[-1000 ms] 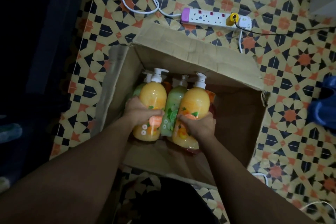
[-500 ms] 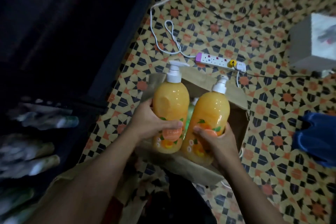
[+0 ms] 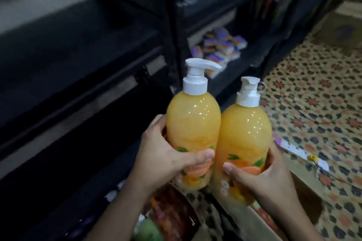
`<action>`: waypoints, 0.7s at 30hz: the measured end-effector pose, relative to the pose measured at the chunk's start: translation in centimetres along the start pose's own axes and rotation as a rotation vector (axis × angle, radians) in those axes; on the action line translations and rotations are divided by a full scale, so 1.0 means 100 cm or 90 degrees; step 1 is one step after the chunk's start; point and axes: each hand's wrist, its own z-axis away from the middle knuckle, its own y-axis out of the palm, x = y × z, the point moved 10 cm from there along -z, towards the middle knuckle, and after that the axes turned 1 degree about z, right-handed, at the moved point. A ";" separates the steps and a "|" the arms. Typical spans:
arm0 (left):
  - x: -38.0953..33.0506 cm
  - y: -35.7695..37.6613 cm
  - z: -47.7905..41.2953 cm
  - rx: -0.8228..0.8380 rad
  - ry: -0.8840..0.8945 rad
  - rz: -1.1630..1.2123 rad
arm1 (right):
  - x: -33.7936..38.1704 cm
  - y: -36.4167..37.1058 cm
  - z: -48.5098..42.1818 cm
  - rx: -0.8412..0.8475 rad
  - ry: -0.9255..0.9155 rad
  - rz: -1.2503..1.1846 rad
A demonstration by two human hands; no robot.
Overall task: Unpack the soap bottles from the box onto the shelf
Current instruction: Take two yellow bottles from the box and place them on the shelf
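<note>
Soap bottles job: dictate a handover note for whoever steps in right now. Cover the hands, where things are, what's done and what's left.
Left hand: grips the left orange bottle.
Right hand: grips the right orange bottle.
Both bottles are upright, side by side, held in the air in front of the dark shelf. The box is below, at the lower right.
Done: both bottles are out of the box.
Left: set both on the shelf, then check the box for more, as its inside is hidden here.

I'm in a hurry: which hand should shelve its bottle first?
Probably the left. The left hand grips the left bottle nearer the shelf, and higher; the right hand holds the right bottle farther out, above the box.
</note>
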 end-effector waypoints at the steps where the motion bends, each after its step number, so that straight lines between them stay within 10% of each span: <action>1: -0.012 -0.017 0.010 -0.020 0.014 0.008 | 0.019 0.006 0.006 0.007 -0.018 -0.009; 21: -0.103 -0.410 0.266 -0.646 0.146 -0.076 | 0.352 0.315 0.172 0.434 -0.485 -0.083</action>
